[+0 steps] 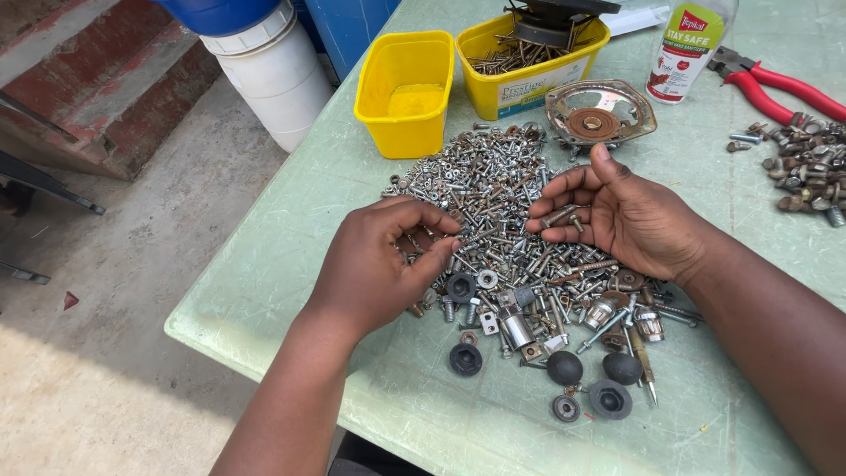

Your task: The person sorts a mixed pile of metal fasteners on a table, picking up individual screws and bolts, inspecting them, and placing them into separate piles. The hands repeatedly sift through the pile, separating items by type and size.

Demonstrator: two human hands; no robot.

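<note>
A big heap of small screws, bolts and nuts (493, 189) lies spread on a pale green table (264, 264). My left hand (383, 264) rests at the heap's left edge, fingers and thumb pinched over small pieces there. My right hand (621, 216) lies palm up on the heap's right side, fingers curled, with a couple of small screws (564, 216) cupped in it. Black round rubber caps (564, 368) and larger metal fittings (515, 328) lie at the near edge of the heap.
Two yellow tubs stand behind the heap: an empty one (405, 88) and one (529, 84) holding screws. A shiny metal dish (599, 113), a clear bottle (687, 40), red-handled pliers (775, 88) and rusty bolts (806, 167) lie at right. A white bucket (278, 75) stands off the table at left.
</note>
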